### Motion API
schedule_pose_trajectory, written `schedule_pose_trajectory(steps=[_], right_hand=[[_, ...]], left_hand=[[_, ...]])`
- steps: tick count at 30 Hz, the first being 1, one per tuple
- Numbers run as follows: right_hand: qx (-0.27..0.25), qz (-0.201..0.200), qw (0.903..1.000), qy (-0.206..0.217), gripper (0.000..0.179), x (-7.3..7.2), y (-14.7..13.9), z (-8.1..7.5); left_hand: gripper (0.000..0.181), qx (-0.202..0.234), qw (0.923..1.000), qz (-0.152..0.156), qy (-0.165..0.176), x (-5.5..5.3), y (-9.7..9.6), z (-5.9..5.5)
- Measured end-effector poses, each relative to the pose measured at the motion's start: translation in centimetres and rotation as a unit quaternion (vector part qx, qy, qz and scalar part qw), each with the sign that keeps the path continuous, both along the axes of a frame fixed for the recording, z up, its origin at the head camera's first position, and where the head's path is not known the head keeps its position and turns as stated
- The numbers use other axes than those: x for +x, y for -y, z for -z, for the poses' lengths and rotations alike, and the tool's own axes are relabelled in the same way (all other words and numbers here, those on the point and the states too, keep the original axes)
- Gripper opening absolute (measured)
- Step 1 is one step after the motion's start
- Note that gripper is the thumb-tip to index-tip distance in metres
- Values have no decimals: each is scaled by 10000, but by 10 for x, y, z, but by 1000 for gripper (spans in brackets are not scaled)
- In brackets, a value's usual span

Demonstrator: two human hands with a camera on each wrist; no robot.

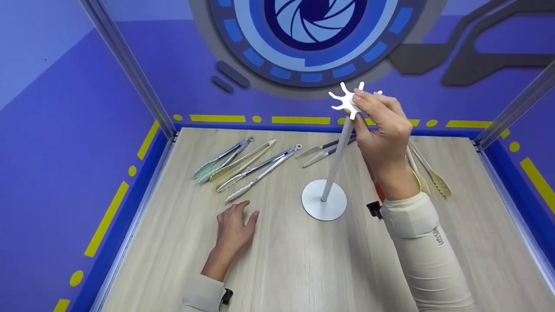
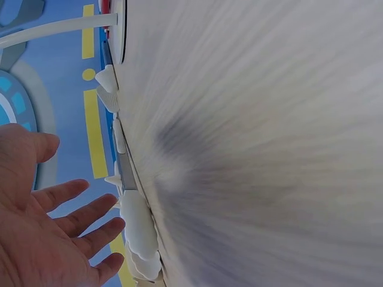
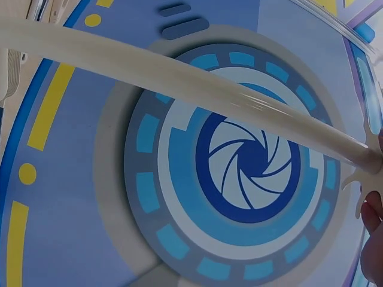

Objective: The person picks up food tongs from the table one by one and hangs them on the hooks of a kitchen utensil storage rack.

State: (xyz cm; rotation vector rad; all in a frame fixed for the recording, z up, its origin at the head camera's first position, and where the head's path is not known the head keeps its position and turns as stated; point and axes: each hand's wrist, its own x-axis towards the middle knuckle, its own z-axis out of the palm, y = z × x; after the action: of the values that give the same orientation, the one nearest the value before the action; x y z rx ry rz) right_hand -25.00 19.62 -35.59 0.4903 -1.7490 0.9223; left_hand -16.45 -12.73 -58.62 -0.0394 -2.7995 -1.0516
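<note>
One glossy white stand, with a round flat base, straight pole and pronged top, stands on the pale wood-grain counter just right of the frame's centre. The right hand has its grip pinching that top; the left hand, lower left of centre, has its grip released. Left of centre lie three tongs: one mint-tipped metal pair, one cream pair, one white-tipped metal pair. Two purple-handled utensils lie behind the pole; one beige slotted turner lies at right.
</note>
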Motion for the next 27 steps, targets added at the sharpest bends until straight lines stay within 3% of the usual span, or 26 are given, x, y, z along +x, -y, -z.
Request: schedule_pose_trajectory(steps=[12, 17, 22, 27], right_hand=[[-216, -61, 9991, -372, 23, -2, 4, 3], [-303, -110, 9985, -433, 23, -2, 8, 2], [-436, -135, 9979, -468, 21, -1, 10, 1], [-470, -119, 9978, -453, 20, -1, 10, 1]], left_hand=[[42, 10, 10000, 45, 56, -4, -8, 8], [42, 85, 9999, 110, -42, -9, -14, 6], [41, 74, 9994, 221, -251, -22, -22, 1], [44, -460, 9969, 356, -531, -46, -27, 5]])
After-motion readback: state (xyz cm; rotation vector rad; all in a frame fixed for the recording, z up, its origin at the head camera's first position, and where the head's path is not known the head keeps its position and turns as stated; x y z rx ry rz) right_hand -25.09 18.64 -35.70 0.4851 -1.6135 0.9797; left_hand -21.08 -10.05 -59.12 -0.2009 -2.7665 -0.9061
